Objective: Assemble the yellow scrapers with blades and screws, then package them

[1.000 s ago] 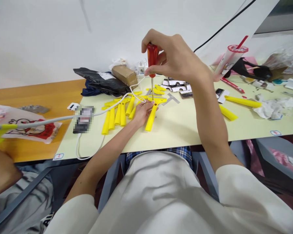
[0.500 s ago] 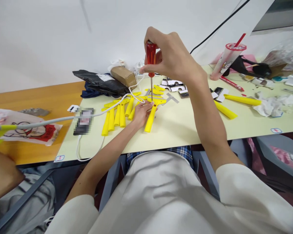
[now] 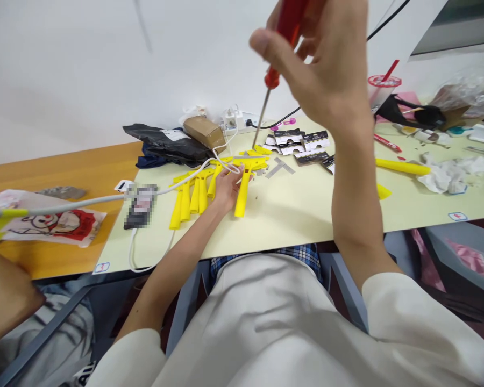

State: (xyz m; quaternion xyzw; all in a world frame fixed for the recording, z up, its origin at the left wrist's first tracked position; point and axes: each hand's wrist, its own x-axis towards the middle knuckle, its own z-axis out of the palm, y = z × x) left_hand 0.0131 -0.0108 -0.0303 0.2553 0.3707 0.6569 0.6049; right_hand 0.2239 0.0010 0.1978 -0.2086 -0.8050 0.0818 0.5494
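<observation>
In the head view my right hand (image 3: 331, 70) is raised above the table, closed around the handle of a red screwdriver (image 3: 272, 78). The screwdriver leans, its tip down and apart from the scraper in my left hand. My left hand (image 3: 225, 194) grips a yellow scraper (image 3: 242, 198) by its head, with the handle towards me; some of its fingers are hidden. Several more yellow scrapers (image 3: 185, 203) lie side by side to the left. Flat grey blades (image 3: 281, 169) rest just right of the held scraper.
A white cable (image 3: 173, 187) crosses above the scrapers. Behind are a black bag (image 3: 167, 145), a brown box (image 3: 204, 132) and black cards (image 3: 315, 141). A phone (image 3: 141, 207) lies left; a cup (image 3: 381, 88) and crumpled paper (image 3: 443, 174) are right. Another person's arm (image 3: 8, 295) shows at left.
My right hand has lifted up and to the right, carrying the screwdriver off the scraper head; the shaft went from upright to tilted. My left hand keeps hold of the scraper, nearly still.
</observation>
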